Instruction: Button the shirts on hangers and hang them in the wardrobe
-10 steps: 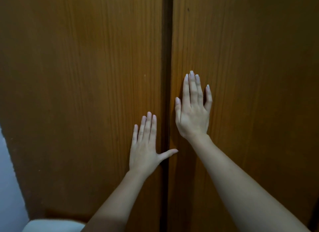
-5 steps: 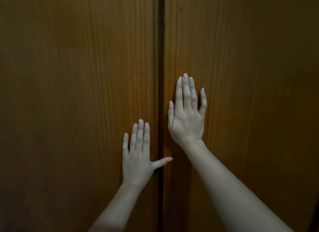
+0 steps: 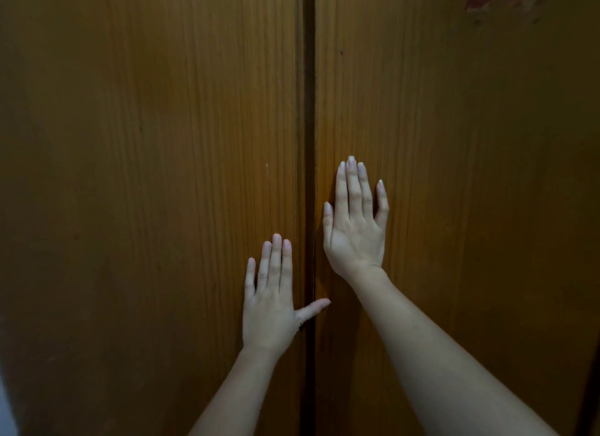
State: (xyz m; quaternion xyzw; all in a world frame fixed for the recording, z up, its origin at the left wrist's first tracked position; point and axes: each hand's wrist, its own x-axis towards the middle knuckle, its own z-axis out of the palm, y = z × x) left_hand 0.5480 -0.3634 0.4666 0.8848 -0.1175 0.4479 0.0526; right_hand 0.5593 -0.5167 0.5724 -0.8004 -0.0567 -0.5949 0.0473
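Wardrobe doors (image 3: 146, 176) appear shut; no shirts are in view. Your left grip (image 3: 269, 306) and right grip (image 3: 355, 228) lie flat, fingers straight, one on each door beside the seam (image 3: 308, 111). Press evenly; hold your left thumb clear of the seam.

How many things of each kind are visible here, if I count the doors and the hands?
Wardrobe doors: 2 (left door, right door)
Hands: 2 (left hand, right hand)
Total: 4
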